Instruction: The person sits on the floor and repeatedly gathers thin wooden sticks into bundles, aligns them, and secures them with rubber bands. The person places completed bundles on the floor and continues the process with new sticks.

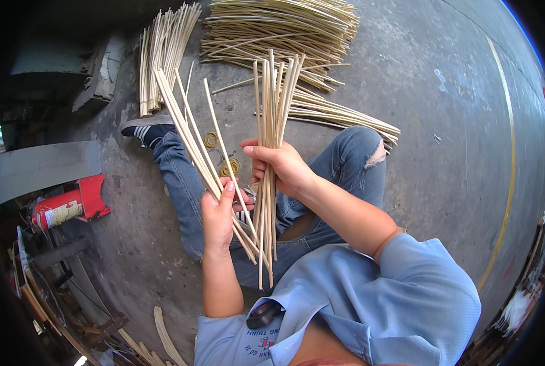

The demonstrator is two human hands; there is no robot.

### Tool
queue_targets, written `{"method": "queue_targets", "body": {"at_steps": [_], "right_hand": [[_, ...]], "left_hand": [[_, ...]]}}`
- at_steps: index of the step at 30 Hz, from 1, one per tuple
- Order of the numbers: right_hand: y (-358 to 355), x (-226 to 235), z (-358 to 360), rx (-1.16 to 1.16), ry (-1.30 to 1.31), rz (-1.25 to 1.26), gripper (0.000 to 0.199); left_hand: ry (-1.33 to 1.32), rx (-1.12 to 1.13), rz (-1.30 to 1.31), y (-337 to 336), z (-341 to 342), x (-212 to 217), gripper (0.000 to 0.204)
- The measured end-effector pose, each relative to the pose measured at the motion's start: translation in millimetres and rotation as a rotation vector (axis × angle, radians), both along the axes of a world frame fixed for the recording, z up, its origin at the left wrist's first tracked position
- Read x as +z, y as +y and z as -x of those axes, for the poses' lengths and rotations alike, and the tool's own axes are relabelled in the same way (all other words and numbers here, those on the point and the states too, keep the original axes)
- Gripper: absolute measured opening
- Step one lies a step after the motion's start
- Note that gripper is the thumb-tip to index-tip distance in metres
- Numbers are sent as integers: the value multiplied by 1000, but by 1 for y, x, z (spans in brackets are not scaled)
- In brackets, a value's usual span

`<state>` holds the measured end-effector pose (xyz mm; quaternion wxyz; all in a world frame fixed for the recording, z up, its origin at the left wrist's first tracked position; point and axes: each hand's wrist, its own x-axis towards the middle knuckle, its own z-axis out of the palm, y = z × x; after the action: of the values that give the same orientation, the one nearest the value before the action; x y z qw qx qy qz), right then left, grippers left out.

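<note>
My left hand is closed around a few long, thin pale wooden sticks. They fan out and lean up to the left. One stick stands apart from the others near my fingers. A thicker, nearly upright bunch of similar sticks is gripped in my right hand, its tops spread a little. Below my hands the lower ends of both groups come close together and cross. Rubber-band-like yellow loops lie on the floor just beyond my left hand, with another small coil farther off.
A large stick pile lies at the far middle, with a looser batch right of it. Another bundle rests by my shoe. A red fire extinguisher is at left. Curved wood pieces lie at lower left.
</note>
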<state>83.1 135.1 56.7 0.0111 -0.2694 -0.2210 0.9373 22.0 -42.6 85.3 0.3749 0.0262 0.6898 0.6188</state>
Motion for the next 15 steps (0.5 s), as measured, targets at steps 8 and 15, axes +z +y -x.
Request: {"method": "queue_targets", "body": {"at_steps": [8,15], "right_hand": [[-2,0,5,19,53,-12,32],[-3,0,7,64,29,-105,28]], "left_hand": [[-149,-119,-96,2,-3,8,28],[-237,-256,-33,-1,-5,8,41]]}}
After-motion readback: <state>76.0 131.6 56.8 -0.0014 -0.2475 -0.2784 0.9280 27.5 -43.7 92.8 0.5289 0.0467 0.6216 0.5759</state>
